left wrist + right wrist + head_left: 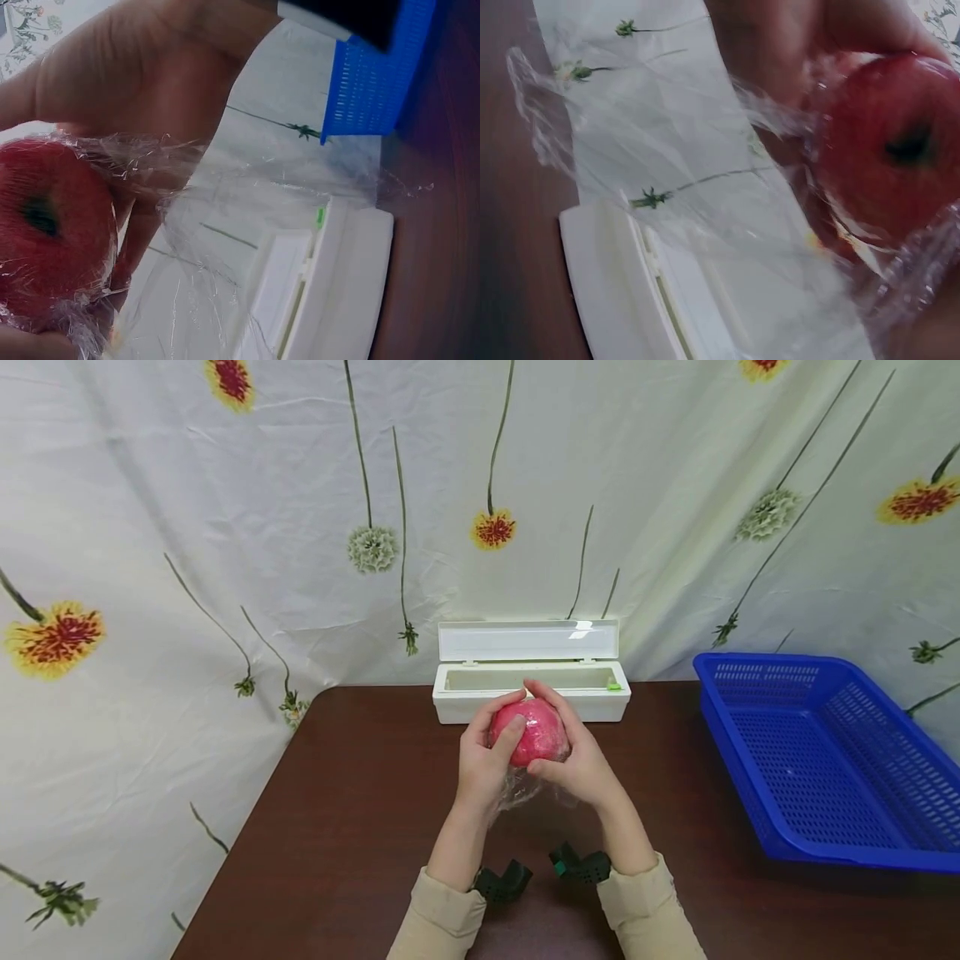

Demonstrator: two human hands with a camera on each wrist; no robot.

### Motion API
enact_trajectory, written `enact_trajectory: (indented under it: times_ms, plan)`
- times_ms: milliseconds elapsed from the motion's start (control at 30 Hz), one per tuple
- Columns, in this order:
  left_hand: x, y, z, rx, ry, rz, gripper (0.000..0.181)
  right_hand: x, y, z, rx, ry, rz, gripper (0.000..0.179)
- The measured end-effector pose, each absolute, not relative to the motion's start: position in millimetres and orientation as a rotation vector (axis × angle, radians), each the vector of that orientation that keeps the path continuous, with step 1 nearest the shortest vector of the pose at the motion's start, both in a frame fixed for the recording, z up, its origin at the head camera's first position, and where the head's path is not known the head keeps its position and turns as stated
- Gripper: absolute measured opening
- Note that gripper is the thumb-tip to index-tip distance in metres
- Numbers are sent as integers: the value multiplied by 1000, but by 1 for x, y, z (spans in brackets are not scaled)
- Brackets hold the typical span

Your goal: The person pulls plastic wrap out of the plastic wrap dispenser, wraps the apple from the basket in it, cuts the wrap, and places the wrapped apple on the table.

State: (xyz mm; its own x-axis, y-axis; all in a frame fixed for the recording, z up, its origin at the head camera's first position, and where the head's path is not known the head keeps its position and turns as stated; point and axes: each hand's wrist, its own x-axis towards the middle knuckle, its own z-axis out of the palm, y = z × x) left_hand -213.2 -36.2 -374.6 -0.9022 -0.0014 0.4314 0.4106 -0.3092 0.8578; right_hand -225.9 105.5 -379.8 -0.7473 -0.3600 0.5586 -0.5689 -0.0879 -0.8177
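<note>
Both hands hold a red apple (pixel 542 735) wrapped in clear cling film, above the table in the head view. My left hand (pixel 482 766) grips its left side, with the thumb across the front. On the other side my right hand (pixel 588 766) curls round it, thumb low at the near side. Loose cling film (pixel 517 789) hangs below the apple towards the wrists. Seen from the left wrist, the apple (pixel 56 225) shows a dark hollow under the stretched film. In the right wrist view, crumpled film (pixel 915 270) bunches beside the apple (pixel 877 150).
A white cling film dispenser box (pixel 531 708) with its lid raised stands behind the hands, at the table's back edge. To the right sits a blue plastic basket (pixel 806 852). A flowered white curtain (pixel 300 510) hangs behind the dark brown table (pixel 360 827).
</note>
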Motion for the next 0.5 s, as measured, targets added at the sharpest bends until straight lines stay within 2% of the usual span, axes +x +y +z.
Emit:
enact_trajectory:
  times_ms: [133, 233, 500]
  plan:
    - [-214, -38, -375, -537, -1659, -2334, 37, -224, 114, -376, 1063, -2166, 1900, 105]
    - [-216, -39, -375, -559, -1588, -2397, 39, -223, 118, -375, 1077, -2222, 1861, 110]
    - [-219, -47, -377, -671, -1579, -2469, 52, -221, 121, -374, 917, -2241, 1810, 87]
